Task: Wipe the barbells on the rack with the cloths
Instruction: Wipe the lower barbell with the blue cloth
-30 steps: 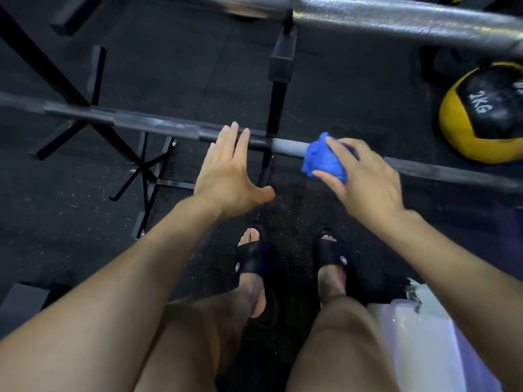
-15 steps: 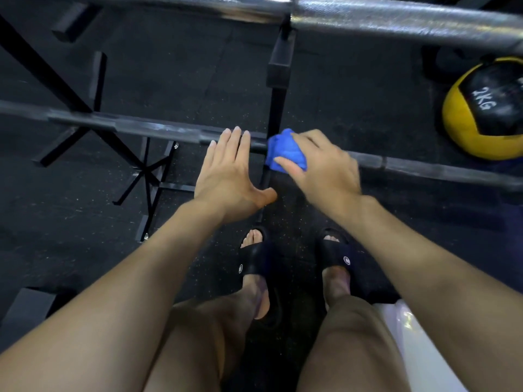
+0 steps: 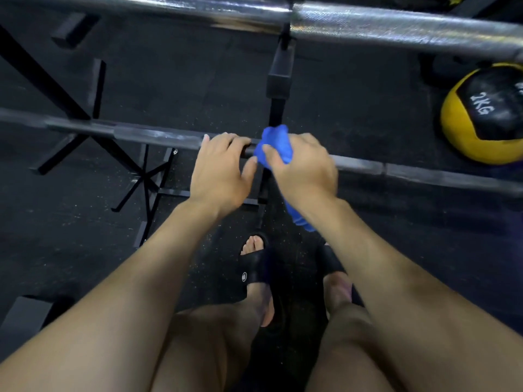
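The right hand [image 3: 304,165] grips a blue cloth [image 3: 274,147] bunched around the lower bar [image 3: 158,138], which lies across the rack [image 3: 278,80], while the left hand [image 3: 219,165] curls its fingers over the bar just beside it. The left hand looks placed to steady the bar. For a good wipe, the cloth should stay wrapped tight and slide along the shaft with firm, even pressure, not skipping the knurled part
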